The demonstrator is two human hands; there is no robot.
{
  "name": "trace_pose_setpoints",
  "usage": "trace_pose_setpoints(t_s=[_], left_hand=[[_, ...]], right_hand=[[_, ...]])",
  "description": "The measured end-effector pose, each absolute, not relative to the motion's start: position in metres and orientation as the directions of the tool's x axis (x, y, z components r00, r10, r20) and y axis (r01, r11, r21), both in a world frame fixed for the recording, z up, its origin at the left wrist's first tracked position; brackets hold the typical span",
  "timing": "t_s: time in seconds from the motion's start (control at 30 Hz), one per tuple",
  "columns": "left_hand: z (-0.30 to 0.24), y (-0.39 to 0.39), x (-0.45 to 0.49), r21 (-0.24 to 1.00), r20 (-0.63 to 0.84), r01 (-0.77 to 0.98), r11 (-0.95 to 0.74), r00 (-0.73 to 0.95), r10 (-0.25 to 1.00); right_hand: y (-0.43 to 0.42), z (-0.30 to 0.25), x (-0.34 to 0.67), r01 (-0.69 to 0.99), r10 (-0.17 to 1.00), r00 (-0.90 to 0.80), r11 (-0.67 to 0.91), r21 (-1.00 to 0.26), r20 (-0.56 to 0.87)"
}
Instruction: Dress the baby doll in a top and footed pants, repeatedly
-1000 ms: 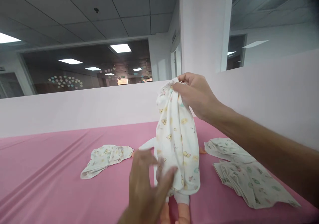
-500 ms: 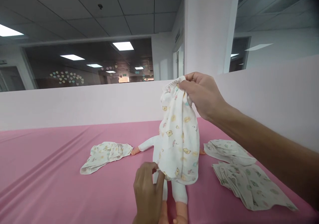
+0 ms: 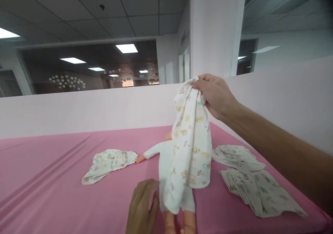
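Centre frame, the right hand [image 3: 215, 95] pinches the waistband of the printed baby trousers [image 3: 191, 147], which hang above a doll [image 3: 163, 159] lying on the pink sheet [image 3: 52, 178]. At lower centre, the left hand [image 3: 142, 209] has its fingers loosely curled and empty, just beside the hem.

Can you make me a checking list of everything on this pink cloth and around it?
Surface: pink sheet, with long creases.
Job's things: printed garment hangs in the air over the doll, which lies in a white suit.
Clutter: crumpled printed cloth on the left; folded printed clothes on the right.
Hands: right hand pinches the garment's top; left hand is curled beside the doll's leg, grip unclear.
Cables: nothing seen.
Surroundings: white partition, pillar, ceiling lights.
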State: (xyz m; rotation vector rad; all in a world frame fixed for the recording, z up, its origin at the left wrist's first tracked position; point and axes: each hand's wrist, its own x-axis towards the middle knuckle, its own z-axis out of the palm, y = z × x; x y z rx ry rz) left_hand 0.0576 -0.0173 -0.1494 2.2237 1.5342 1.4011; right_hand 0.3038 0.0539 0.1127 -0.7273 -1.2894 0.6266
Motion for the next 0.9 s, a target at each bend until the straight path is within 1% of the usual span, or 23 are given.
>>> trace_pose_setpoints(t_s=[0.07,0.1,0.13,0.17,0.23,0.3,0.37,0.43,0.5,0.57,0.63,0.67,0.7,0.77,0.8,0.83,0.9], left_hand=[[-0.13,-0.015,0.062,0.72,0.482,0.591,-0.363,-0.049,0.875],[-0.12,-0.013,0.066,0.791,0.437,0.511,-0.336,-0.089,0.895],[-0.109,-0.01,0.071,0.837,0.422,0.423,-0.348,-0.092,0.902],[-0.098,-0.008,0.077,0.86,0.441,0.332,-0.388,-0.097,0.892],[-0.08,-0.002,0.091,0.863,0.489,0.185,-0.47,-0.074,0.869],[-0.067,0.002,0.105,0.874,0.483,0.063,-0.483,0.013,0.876],[-0.06,0.002,0.117,0.917,0.399,-0.023,-0.398,0.069,0.914],[-0.057,-0.002,0.124,0.958,0.281,-0.071,-0.277,0.038,0.959],[-0.056,-0.009,0.125,0.977,0.191,-0.097,-0.192,-0.019,0.981],[-0.055,-0.017,0.12,0.982,0.156,-0.105,-0.16,-0.046,0.987],[-0.051,-0.024,0.111,0.98,0.178,-0.078,-0.182,-0.059,0.982],[-0.049,-0.027,0.106,0.974,0.221,-0.041,-0.223,-0.056,0.974],[-0.047,-0.029,0.101,0.959,0.284,0.01,-0.284,-0.048,0.957],[-0.044,-0.032,0.094,0.901,0.427,0.111,-0.42,-0.049,0.903],[-0.043,-0.033,0.092,0.873,0.478,0.144,-0.466,-0.061,0.876],[-0.043,-0.033,0.092,0.86,0.502,0.153,-0.487,-0.078,0.862],[-0.046,-0.033,0.092,0.876,0.482,0.101,-0.472,-0.146,0.864]], right_hand=[[0.049,0.112,0.294,-0.028,0.77,0.082,0.636,-0.771,0.632],[0.047,0.112,0.289,-0.037,0.762,0.016,0.647,-0.761,0.647],[0.043,0.112,0.284,-0.047,0.749,-0.045,0.659,-0.75,0.661],[0.04,0.112,0.278,-0.057,0.736,-0.097,0.668,-0.742,0.67],[0.032,0.114,0.269,-0.072,0.713,-0.162,0.681,-0.729,0.682],[0.026,0.116,0.262,-0.077,0.694,-0.175,0.698,-0.712,0.699],[0.024,0.117,0.26,-0.066,0.684,-0.164,0.712,-0.699,0.711],[0.029,0.117,0.265,-0.049,0.69,-0.141,0.712,-0.701,0.71],[0.043,0.11,0.276,-0.03,0.728,-0.094,0.68,-0.733,0.679],[0.063,0.096,0.293,-0.013,0.802,-0.012,0.596,-0.803,0.597],[0.083,0.073,0.311,0.006,0.893,0.101,0.441,-0.898,0.439],[0.091,0.058,0.318,0.04,0.934,0.094,0.343,-0.938,0.346],[0.096,0.041,0.324,0.08,0.961,0.069,0.26,-0.962,0.266],[0.1,0.003,0.33,0.141,0.987,0.004,0.159,-0.977,0.161],[0.099,-0.017,0.331,0.219,0.993,-0.083,0.104,-0.97,0.088],[0.096,-0.038,0.331,0.279,0.99,-0.138,0.078,-0.957,0.041],[0.088,-0.078,0.328,0.331,0.982,-0.19,0.049,-0.942,-0.016]])
